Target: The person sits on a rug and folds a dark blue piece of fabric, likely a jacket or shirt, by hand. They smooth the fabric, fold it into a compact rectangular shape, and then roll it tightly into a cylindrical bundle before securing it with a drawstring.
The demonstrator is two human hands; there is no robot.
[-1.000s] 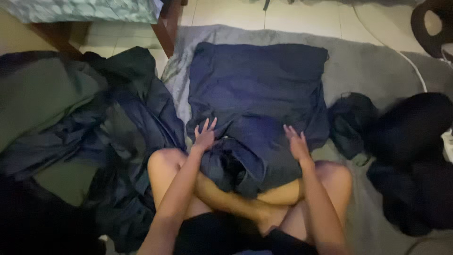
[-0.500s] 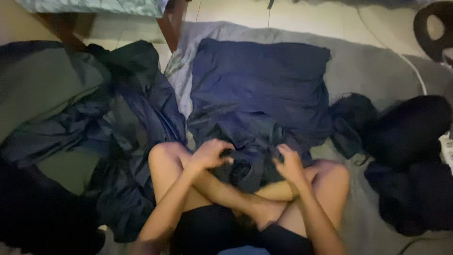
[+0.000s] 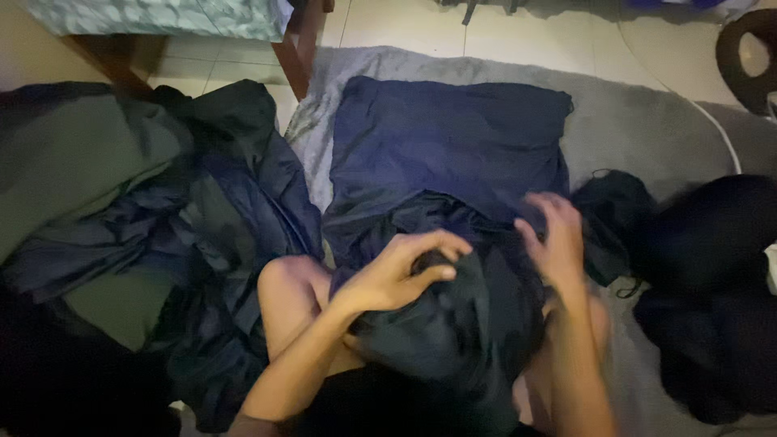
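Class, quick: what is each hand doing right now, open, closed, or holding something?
Left hand: fingers curled closed, gripping the dark garment bunched on the lap.
Right hand: open, fingers spread, blurred, just above the same garment; holding nothing that shows.

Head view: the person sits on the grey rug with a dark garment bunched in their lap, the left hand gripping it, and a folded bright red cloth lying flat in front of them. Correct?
Not quite. In the head view the folded cloth lying flat on the grey rug is dark blue, not bright red. The rest holds: the left hand grips the dark garment bunched in the lap.
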